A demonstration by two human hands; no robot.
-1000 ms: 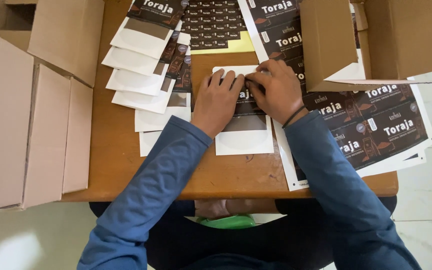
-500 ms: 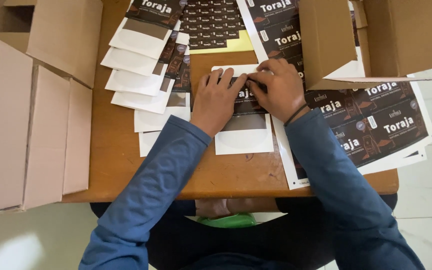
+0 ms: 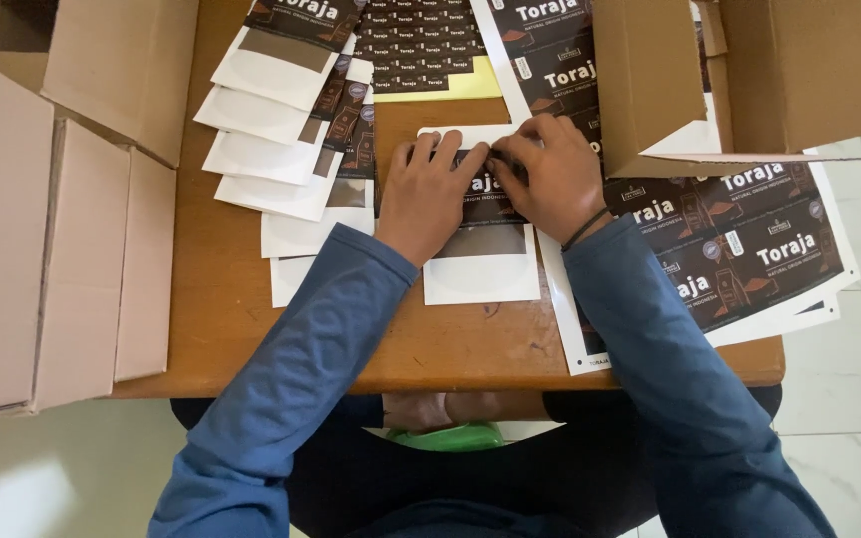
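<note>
Brown wooden table (image 3: pixel 221 299), pale tiled floor (image 3: pixel 849 399) beneath; soft daylight, cardboard boxes (image 3: pixel 42 239) at both sides
</note>
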